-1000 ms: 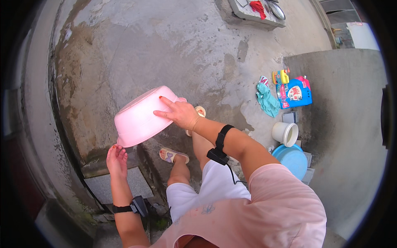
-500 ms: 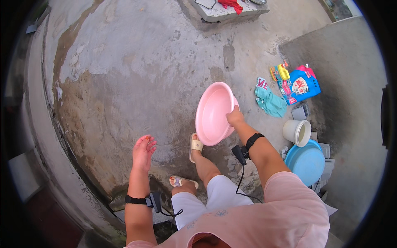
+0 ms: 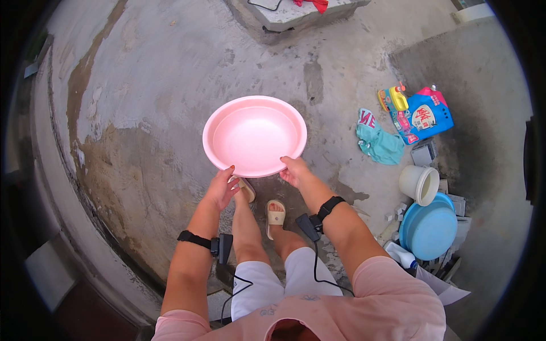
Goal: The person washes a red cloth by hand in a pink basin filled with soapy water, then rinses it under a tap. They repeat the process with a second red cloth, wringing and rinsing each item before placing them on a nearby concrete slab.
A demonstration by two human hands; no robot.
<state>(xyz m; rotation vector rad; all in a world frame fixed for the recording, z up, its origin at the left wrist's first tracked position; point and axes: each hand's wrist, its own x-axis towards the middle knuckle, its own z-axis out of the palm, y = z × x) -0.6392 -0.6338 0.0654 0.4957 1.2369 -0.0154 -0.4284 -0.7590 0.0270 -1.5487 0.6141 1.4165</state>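
Observation:
A round pink plastic basin (image 3: 255,133) is held level in front of me, its hollow facing up and nothing inside. My right hand (image 3: 296,172) grips its near rim on the right, thumb over the edge. At the near left of the rim is my left hand (image 3: 220,190), thumb on the edge and fingers curled just below it. The basin's underside is hidden, so whether fingertips reach beneath it cannot be seen.
On the right lie a teal cloth (image 3: 378,142), a yellow bottle (image 3: 399,101) and a blue-pink detergent bag (image 3: 426,116). Closer stand a white bucket (image 3: 414,183), a blue basin (image 3: 429,227) and a white bottle (image 3: 401,254). A concrete slab (image 3: 296,17) sits ahead.
The pink basin has swung left and turned from tilted to level. My left hand has come from empty air to its rim; my right hand still holds it. My feet have shifted.

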